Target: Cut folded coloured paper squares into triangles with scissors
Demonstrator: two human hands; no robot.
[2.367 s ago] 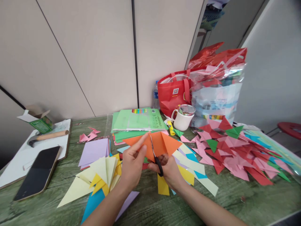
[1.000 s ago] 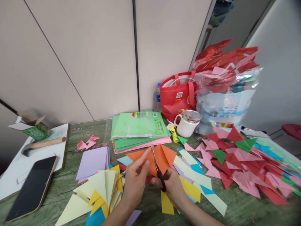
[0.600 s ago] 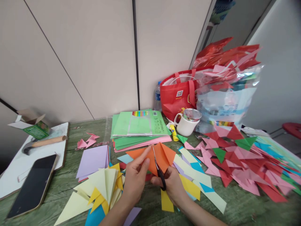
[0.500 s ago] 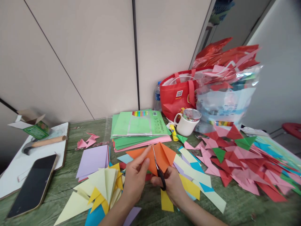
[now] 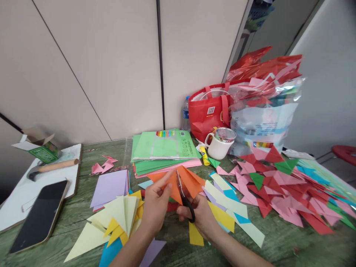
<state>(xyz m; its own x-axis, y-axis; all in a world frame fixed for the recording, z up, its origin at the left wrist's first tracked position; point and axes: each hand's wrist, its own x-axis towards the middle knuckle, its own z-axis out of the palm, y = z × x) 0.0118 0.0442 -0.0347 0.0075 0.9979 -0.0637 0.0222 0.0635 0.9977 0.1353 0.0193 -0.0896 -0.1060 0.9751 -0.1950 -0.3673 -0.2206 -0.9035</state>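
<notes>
My left hand (image 5: pixel 156 198) pinches the left part of a folded sheet of orange paper (image 5: pixel 191 182) between thumb and fingers. Black-handled scissors (image 5: pixel 187 203) are gripped in my right hand (image 5: pixel 201 215), their blades pointing away from me across the orange paper. A slit runs down the paper along the blades, with a flap on either side. Under and beside my hands lie cream paper pieces (image 5: pixel 122 213), yellow folded pieces (image 5: pixel 115 230) and cream strips (image 5: pixel 226 200).
Behind my hands sits a stack of green paper packs (image 5: pixel 167 146). A white mug (image 5: pixel 219 146), glue stick (image 5: pixel 205 155) and red bag (image 5: pixel 207 115) stand beyond. Folded pink and red pieces (image 5: pixel 278 189) heap up on the right; a phone (image 5: pixel 41 215) and hammer (image 5: pixel 52 167) lie left.
The scissors have cut further through the orange paper, and its two sides have spread apart. Both hands are shifted slightly left in the view.
</notes>
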